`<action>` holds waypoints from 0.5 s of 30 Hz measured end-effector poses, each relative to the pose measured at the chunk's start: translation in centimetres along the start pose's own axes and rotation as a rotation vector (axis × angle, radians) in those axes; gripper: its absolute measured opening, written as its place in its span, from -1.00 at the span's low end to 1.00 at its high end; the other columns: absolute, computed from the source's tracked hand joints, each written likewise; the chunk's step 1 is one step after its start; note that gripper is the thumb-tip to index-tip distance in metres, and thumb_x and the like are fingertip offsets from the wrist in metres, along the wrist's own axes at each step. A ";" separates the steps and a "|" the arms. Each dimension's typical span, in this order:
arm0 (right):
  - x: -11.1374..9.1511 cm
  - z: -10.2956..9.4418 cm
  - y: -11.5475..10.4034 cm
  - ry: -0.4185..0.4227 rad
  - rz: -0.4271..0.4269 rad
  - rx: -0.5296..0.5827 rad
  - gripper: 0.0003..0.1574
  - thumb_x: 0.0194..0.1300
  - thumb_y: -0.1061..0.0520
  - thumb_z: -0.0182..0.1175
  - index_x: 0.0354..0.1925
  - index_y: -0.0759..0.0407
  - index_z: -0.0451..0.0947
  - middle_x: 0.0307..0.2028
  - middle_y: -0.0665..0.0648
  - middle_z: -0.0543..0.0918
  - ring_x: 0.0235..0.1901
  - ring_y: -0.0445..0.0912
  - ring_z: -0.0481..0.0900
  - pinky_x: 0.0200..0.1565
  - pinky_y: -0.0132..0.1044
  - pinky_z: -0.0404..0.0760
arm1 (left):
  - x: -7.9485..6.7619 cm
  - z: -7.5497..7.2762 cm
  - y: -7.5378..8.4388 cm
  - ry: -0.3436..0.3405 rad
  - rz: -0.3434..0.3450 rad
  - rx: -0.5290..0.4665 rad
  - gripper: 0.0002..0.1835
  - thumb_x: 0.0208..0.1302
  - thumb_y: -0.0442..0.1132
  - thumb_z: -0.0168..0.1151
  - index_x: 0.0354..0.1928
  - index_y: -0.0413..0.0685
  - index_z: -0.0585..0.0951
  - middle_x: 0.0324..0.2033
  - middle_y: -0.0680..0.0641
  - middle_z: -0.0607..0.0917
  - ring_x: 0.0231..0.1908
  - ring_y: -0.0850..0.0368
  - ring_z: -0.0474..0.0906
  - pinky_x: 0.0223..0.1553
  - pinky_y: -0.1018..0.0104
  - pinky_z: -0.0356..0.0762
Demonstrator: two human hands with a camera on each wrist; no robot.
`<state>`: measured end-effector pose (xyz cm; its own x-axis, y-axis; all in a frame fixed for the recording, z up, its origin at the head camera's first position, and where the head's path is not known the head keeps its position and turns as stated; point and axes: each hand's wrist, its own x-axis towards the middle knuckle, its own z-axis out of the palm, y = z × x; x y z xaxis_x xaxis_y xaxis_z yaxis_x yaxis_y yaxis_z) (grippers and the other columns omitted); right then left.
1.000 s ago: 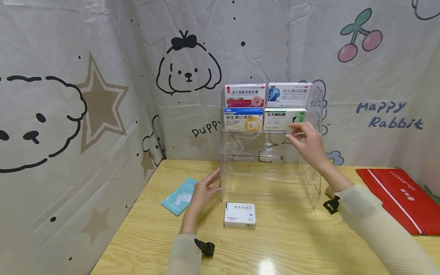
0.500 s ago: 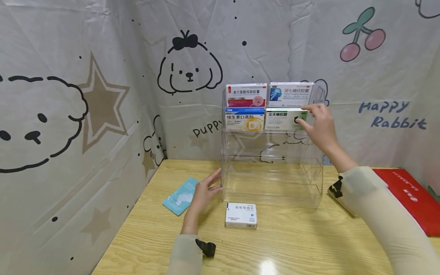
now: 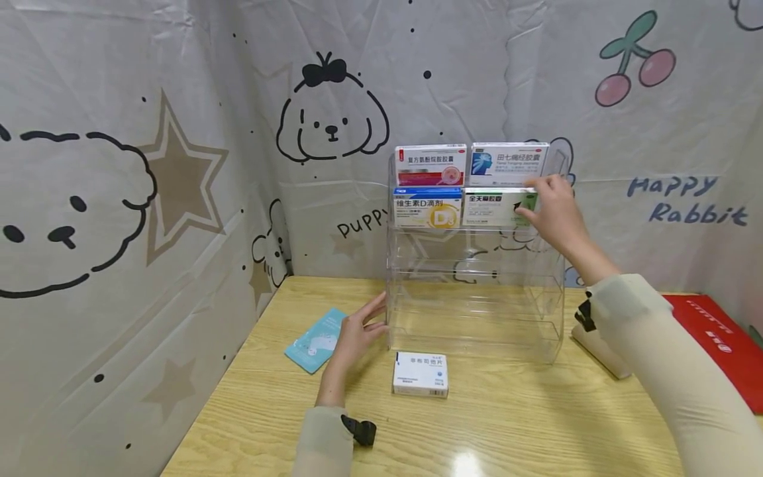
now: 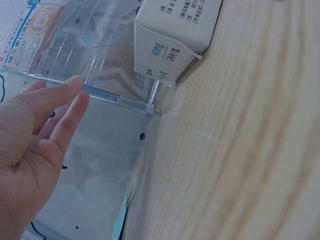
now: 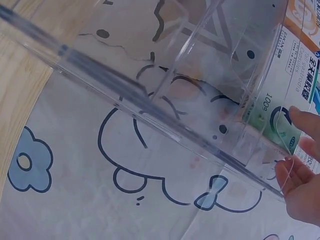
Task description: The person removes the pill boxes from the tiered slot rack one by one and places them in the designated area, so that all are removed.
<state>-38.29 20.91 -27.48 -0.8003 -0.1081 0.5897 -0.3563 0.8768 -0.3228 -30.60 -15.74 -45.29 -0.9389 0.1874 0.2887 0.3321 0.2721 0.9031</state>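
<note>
A clear acrylic display rack [image 3: 477, 341] stands upright on the table. White-and-green medicine box [image 3: 490, 207] sits on its second tier, right of a yellow-and-blue vitamin D box [image 3: 426, 208]. My right hand [image 3: 559, 215] pinches the green box's right end, thumb on its front and index finger at the top edge. In the right wrist view, the other fingers [image 5: 295, 175] lie by the rack's side panel. My left hand [image 3: 356, 334] touches the rack's lower left side with fingers fairly straight. A white medicine box [image 3: 420, 374] lies flat in front of the rack.
On the top tier stand a red-and-white box [image 3: 430, 165] and a white box with a blue head print [image 3: 508, 163]. A teal packet [image 3: 316, 341] lies left. A beige object [image 3: 602, 351], partly covered by the right sleeve, and a red folder [image 3: 709, 331] lie right.
My right hand has moved right and up from the green box's front to its right end, then stayed there. My left hand keeps its place on the rack. The view shifts slightly.
</note>
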 end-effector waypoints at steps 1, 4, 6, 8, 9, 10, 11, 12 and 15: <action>0.1 0.0 -0.1 -0.006 -0.001 -0.010 -0.39 0.24 0.23 0.32 0.20 0.37 0.36 0.07 0.46 0.38 0.06 0.32 0.32 0.07 0.27 0.49 | 0.0 0.0 0.0 0.000 0.008 0.002 -0.25 0.18 -0.57 0.25 0.42 -0.04 0.35 0.34 -0.24 0.45 0.27 -0.20 0.48 0.11 0.38 0.68; 0.2 0.0 -0.2 -0.014 -0.003 -0.024 -0.44 0.23 0.25 0.33 0.14 0.38 0.38 0.08 0.47 0.38 0.08 0.33 0.32 0.08 0.27 0.49 | 0.0 0.1 0.0 -0.003 0.006 0.005 -0.25 0.18 -0.57 0.25 0.42 -0.03 0.34 0.34 -0.23 0.45 0.27 -0.19 0.48 0.11 0.39 0.67; 0.3 0.1 -0.1 -0.010 -0.013 -0.020 -0.46 0.22 0.27 0.32 0.12 0.39 0.39 0.08 0.47 0.38 0.07 0.34 0.33 0.08 0.27 0.49 | 0.0 0.1 0.0 -0.004 0.009 0.010 -0.25 0.18 -0.57 0.25 0.43 -0.04 0.34 0.34 -0.23 0.45 0.27 -0.19 0.48 0.11 0.38 0.68; 0.3 0.2 -0.1 -0.008 -0.016 -0.004 -0.48 0.22 0.30 0.31 0.11 0.41 0.39 0.07 0.47 0.37 0.05 0.34 0.34 0.07 0.27 0.50 | 0.0 0.1 0.1 -0.002 0.003 0.010 -0.24 0.18 -0.57 0.26 0.43 -0.02 0.34 0.34 -0.22 0.45 0.27 -0.18 0.48 0.11 0.39 0.67; 0.2 0.2 -0.1 -0.008 -0.017 0.004 -0.49 0.22 0.30 0.31 0.10 0.41 0.39 0.06 0.46 0.36 0.03 0.33 0.34 0.05 0.27 0.51 | 0.1 0.1 0.1 -0.001 0.003 0.012 -0.24 0.18 -0.57 0.26 0.43 -0.02 0.34 0.34 -0.21 0.46 0.28 -0.17 0.48 0.11 0.40 0.67; 0.2 0.3 0.0 -0.008 -0.018 0.013 -0.50 0.23 0.31 0.30 0.10 0.42 0.39 0.05 0.46 0.35 0.01 0.32 0.34 0.04 0.26 0.51 | 0.1 0.1 0.1 -0.001 0.003 0.010 -0.24 0.17 -0.57 0.26 0.42 -0.02 0.35 0.34 -0.22 0.46 0.27 -0.17 0.48 0.11 0.39 0.67; 0.2 0.3 0.0 -0.006 -0.018 0.021 -0.51 0.23 0.32 0.30 0.09 0.42 0.39 0.04 0.45 0.34 0.00 0.31 0.34 0.02 0.24 0.51 | 0.1 0.1 0.1 0.000 0.001 0.011 -0.24 0.17 -0.57 0.26 0.42 -0.02 0.35 0.34 -0.21 0.46 0.28 -0.16 0.49 0.11 0.40 0.67; 0.1 0.3 0.0 -0.004 -0.019 0.031 -0.52 0.23 0.33 0.29 0.08 0.42 0.39 0.02 0.43 0.34 -0.02 0.29 0.34 0.01 0.23 0.52 | 0.1 0.0 0.0 -0.001 0.000 0.012 -0.24 0.17 -0.57 0.26 0.42 -0.01 0.35 0.34 -0.21 0.46 0.28 -0.16 0.49 0.11 0.40 0.67; 0.1 0.5 0.2 0.015 -0.033 0.047 -0.57 0.22 0.37 0.28 0.03 0.43 0.40 -0.03 0.41 0.33 -0.06 0.25 0.33 -0.03 0.18 0.51 | 0.1 0.0 -0.1 -0.004 0.009 0.020 -0.24 0.18 -0.55 0.26 0.43 -0.02 0.34 0.33 -0.22 0.47 0.28 -0.16 0.48 0.11 0.38 0.68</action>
<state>-38.67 20.81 -27.91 -0.7806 -0.1293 0.6116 -0.4048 0.8501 -0.3370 -30.69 -15.78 -45.32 -0.9355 0.1935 0.2955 0.3422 0.2890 0.8941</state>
